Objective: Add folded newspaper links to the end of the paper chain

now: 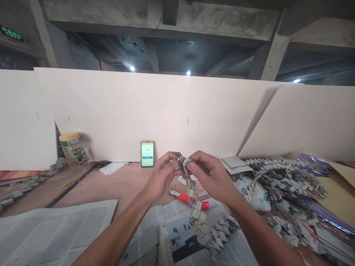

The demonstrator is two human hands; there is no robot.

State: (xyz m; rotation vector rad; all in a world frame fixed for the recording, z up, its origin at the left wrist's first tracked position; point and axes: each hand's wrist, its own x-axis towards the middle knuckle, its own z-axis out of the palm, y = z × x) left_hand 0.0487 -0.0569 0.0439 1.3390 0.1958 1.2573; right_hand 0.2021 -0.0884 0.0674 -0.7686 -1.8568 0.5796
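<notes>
Phone (147, 153) propped at centre, red-handled cutter (188, 199) on newspaper (177, 236), woven heap (288, 184) right of frame, left hand (161, 176) and right hand (210, 173) raised mid-frame, fingers pinched onto folded paper chain (194, 207)

This looks like a makeshift craft workshop set up in an unfinished concrete building. Bare concrete beams (166, 22) run overhead with small spotlights (188, 72) between them, and plain pale boards (155, 111) wall off the worktop (122, 184). Spread newspaper (55, 229) covers part of it, and heaps of folded paper chains (288, 181) pile up at the right.
</notes>
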